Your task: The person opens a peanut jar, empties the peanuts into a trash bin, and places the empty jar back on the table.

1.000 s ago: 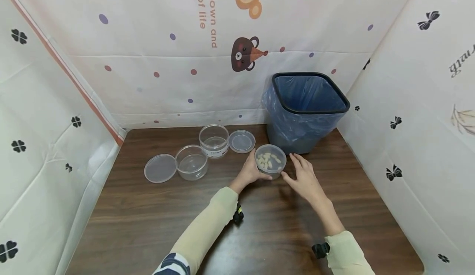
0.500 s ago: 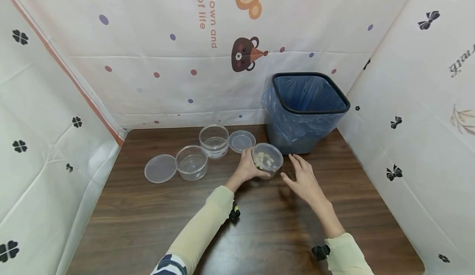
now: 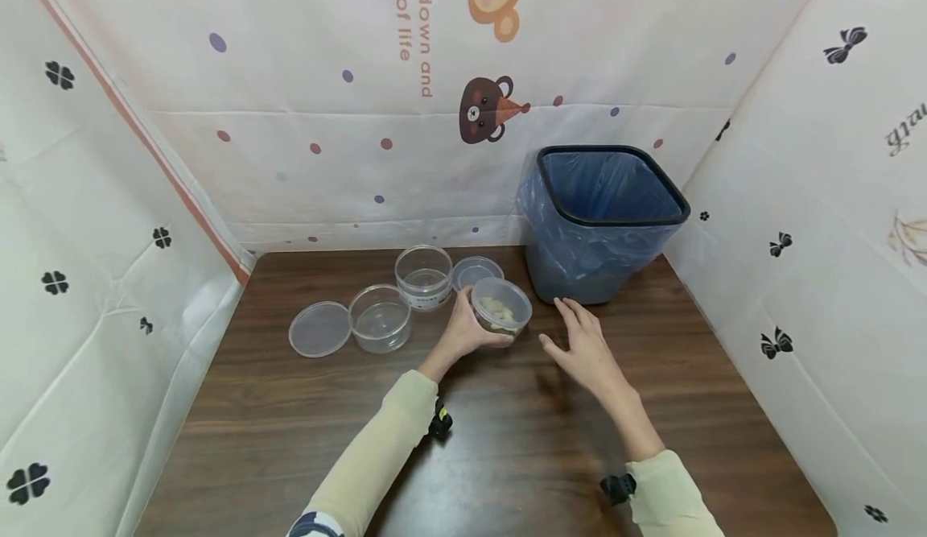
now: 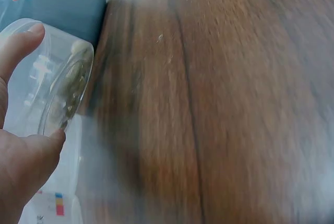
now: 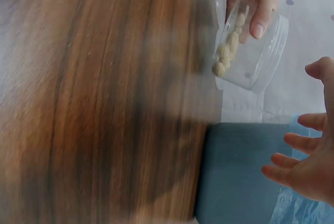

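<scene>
My left hand (image 3: 463,332) grips a clear round plastic tub (image 3: 507,305), its thumb on the near side and the other fingers behind. Inside lie several pale, peanut-like pieces (image 5: 228,51), gathered at the bottom in the right wrist view. The tub is held close over the table. To its right, my right hand (image 3: 585,353) is apart from it, fingers spread and holding nothing. In the left wrist view the left thumb (image 4: 47,148) lies along the tub's lower edge.
Left of the hands stand two clear tubs, a front one (image 3: 380,324) and a labelled back one (image 3: 424,279). Two clear lids lie beside them, one at far left (image 3: 320,329), one behind the held tub (image 3: 474,267). A blue-lined bin (image 3: 597,255) stands at back right.
The left hand has carried the tub leftwards, away from the right hand, and the gap between them has widened. The right hand has shifted slightly left. The head view has turned a little.
</scene>
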`<state>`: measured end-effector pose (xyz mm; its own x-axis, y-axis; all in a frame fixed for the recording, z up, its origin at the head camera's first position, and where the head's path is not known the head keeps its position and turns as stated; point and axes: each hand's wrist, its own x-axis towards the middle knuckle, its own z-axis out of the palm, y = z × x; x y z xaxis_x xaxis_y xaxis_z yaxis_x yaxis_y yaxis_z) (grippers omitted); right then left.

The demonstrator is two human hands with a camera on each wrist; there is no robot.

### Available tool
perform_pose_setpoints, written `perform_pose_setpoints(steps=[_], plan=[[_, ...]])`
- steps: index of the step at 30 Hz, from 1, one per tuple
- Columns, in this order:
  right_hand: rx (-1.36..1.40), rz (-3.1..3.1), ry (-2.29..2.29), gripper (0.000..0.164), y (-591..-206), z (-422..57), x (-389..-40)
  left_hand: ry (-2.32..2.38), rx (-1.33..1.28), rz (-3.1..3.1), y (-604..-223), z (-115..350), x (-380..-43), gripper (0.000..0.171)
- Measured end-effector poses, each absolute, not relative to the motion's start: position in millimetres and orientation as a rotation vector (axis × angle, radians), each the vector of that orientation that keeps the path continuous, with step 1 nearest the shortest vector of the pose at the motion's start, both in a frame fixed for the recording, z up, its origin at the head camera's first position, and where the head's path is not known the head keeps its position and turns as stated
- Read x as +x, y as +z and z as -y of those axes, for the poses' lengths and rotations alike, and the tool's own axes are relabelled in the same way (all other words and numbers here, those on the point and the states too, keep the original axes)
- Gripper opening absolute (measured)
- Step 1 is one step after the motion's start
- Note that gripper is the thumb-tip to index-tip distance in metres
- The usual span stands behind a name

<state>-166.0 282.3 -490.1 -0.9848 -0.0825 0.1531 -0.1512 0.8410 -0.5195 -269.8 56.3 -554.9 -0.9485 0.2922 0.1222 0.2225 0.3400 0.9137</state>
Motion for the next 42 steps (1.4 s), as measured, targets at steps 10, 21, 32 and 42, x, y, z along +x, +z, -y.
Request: perform_pose_setpoints(steps=[10, 21, 32, 42], plan=[[0.213, 2.881, 0.872, 0.076, -486.2, -266.3, -169.8, 1.761, 0.493, -2.536, -542.2, -30.9, -266.0, 0.122], [0.262, 2.859, 0.905, 0.077, -481.7, -245.2, -172.6, 1.793, 0.472, -2.554, -522.4, -6.3, -260.6, 0.124], [0.333, 2.843, 0.906, 0.076, -472.3, -228.2, -178.8, 1.785, 0.447, -2.608, -505.2, 16.5, -250.4, 0.124], [0.424, 2.788, 0.897, 0.072, -466.4, -213.2, -180.8, 1.844, 0.45, -2.627, -489.1, 42.3, -244.2, 0.123]])
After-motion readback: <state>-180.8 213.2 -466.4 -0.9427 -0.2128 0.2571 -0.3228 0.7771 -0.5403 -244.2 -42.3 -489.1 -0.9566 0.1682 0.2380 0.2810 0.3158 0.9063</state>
